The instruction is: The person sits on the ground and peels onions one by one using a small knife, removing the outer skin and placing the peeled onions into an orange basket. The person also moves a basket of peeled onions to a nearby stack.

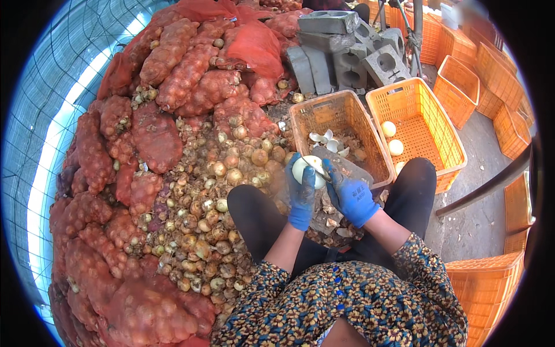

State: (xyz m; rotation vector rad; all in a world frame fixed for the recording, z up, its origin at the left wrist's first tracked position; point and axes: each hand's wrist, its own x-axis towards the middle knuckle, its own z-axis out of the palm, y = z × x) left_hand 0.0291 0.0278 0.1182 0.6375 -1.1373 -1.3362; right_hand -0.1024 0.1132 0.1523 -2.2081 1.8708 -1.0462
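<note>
A peeled white onion (305,170) rests in my left hand (301,195), which wears a dirty blue work glove. My right hand (352,193), gloved the same way, grips a thin knife (318,171) whose blade lies against the onion. The knife's handle is mostly hidden in the fingers. Just beyond my hands stands an orange plastic crate (299,130) with onion skins (331,143) and debris inside. To its right, a cleaner orange crate (453,152) holds a few peeled onions (395,147); my right knee hides part of it.
Loose unpeeled onions (204,225) cover the ground on my left. Red mesh sacks of onions (147,312) are heaped behind them, along a wire-grid wall (65,86). Grey concrete blocks (353,65) are stacked ahead. More orange crates (457,86) and a curved dark bar (481,184) are on the right.
</note>
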